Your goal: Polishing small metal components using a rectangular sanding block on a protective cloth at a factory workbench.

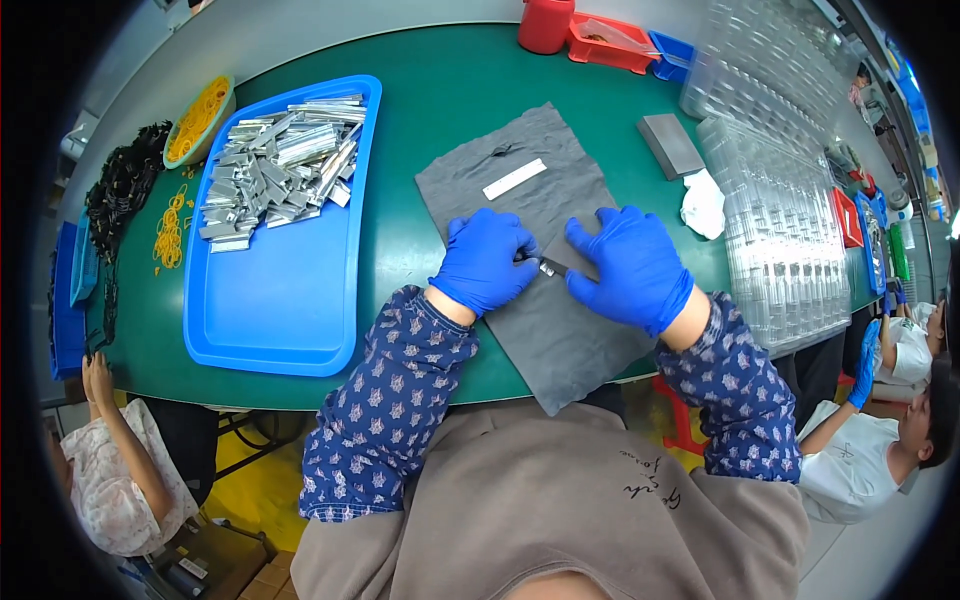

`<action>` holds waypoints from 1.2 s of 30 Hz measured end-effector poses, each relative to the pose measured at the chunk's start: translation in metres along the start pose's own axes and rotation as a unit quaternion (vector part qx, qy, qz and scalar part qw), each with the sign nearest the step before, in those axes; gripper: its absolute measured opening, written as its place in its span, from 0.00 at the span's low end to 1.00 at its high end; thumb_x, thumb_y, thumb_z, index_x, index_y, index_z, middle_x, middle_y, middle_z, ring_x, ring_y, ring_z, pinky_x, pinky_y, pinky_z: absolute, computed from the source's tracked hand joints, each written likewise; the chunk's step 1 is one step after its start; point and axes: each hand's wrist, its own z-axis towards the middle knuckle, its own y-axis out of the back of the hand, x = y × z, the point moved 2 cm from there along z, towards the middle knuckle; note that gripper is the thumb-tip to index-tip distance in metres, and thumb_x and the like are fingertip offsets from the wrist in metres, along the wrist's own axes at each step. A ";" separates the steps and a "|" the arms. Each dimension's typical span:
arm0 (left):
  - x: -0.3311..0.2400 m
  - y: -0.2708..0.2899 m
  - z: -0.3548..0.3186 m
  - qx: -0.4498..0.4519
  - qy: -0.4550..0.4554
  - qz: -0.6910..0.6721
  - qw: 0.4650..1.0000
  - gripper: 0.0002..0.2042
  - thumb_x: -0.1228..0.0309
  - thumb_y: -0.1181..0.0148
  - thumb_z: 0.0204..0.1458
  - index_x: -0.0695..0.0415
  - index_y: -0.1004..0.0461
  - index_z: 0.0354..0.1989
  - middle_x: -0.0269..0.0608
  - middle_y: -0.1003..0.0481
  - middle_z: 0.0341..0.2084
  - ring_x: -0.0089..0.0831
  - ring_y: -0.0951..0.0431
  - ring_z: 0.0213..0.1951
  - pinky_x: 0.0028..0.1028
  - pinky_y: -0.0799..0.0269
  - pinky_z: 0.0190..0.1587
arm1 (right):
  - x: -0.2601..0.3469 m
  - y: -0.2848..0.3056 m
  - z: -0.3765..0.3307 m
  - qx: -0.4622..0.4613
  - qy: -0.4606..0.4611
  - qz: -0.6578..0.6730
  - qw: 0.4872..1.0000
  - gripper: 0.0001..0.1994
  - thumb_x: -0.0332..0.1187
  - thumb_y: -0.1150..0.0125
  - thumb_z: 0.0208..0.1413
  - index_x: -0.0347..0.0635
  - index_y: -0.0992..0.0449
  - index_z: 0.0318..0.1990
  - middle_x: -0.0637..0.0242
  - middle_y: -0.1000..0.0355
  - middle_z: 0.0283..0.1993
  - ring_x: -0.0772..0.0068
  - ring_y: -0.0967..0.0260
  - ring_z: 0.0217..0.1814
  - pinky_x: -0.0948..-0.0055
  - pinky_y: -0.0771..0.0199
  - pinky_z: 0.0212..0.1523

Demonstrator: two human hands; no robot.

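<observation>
My left hand (484,262), in a blue glove, pinches a small shiny metal piece (546,268) over a dark grey cloth (560,350). A short dark part beside that piece points toward my right hand (636,268), also gloved in blue. The right thumb and forefinger are apart, close to the piece; whether they touch it I cannot make out. Beyond my hands, a flat silvery-white strip (515,179) lies on the cloth. To the left, a blue tray (270,310) carries a heap of cut metal profiles (285,165).
On the green table (430,80) are a grey block (670,146), a crumpled white wad (703,204) and stacked clear plastic trays (780,230). Yellow bands fill a bowl (200,120) at far left, near black cords (122,190). Red and blue bins (612,44) stand behind. People sit on both sides.
</observation>
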 end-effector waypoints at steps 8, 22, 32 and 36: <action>-0.022 -0.007 -0.008 -0.084 -0.021 0.067 0.994 0.14 0.56 0.35 0.36 0.50 0.24 0.28 0.37 0.29 0.29 0.39 0.30 0.39 0.40 0.44 0.47 | -0.017 -0.004 -0.002 -0.009 -0.030 0.067 0.997 0.27 0.46 0.40 0.47 0.43 0.27 0.55 0.40 0.30 0.48 0.43 0.32 0.50 0.56 0.31 0.51; -0.021 -0.016 -0.008 -0.084 -0.016 0.061 0.994 0.14 0.55 0.38 0.37 0.52 0.26 0.24 0.41 0.30 0.29 0.40 0.32 0.40 0.43 0.46 0.47 | -0.001 -0.009 -0.006 -0.075 0.015 -0.016 0.997 0.25 0.44 0.40 0.46 0.41 0.27 0.52 0.47 0.30 0.38 0.49 0.32 0.37 0.55 0.32 0.37; -0.022 -0.016 -0.008 -0.090 -0.018 0.068 0.993 0.16 0.54 0.39 0.38 0.54 0.26 0.25 0.42 0.30 0.30 0.41 0.32 0.41 0.44 0.46 0.47 | -0.020 -0.011 0.004 -0.088 -0.009 -0.049 0.995 0.25 0.44 0.38 0.43 0.43 0.26 0.49 0.49 0.30 0.35 0.50 0.31 0.36 0.56 0.31 0.34; -0.022 -0.017 -0.007 -0.076 -0.012 0.078 0.994 0.16 0.54 0.39 0.38 0.55 0.26 0.26 0.43 0.30 0.30 0.41 0.32 0.41 0.44 0.46 0.48 | -0.017 -0.016 0.000 -0.108 -0.035 -0.067 0.991 0.25 0.45 0.38 0.43 0.43 0.26 0.49 0.49 0.30 0.36 0.49 0.31 0.36 0.56 0.31 0.34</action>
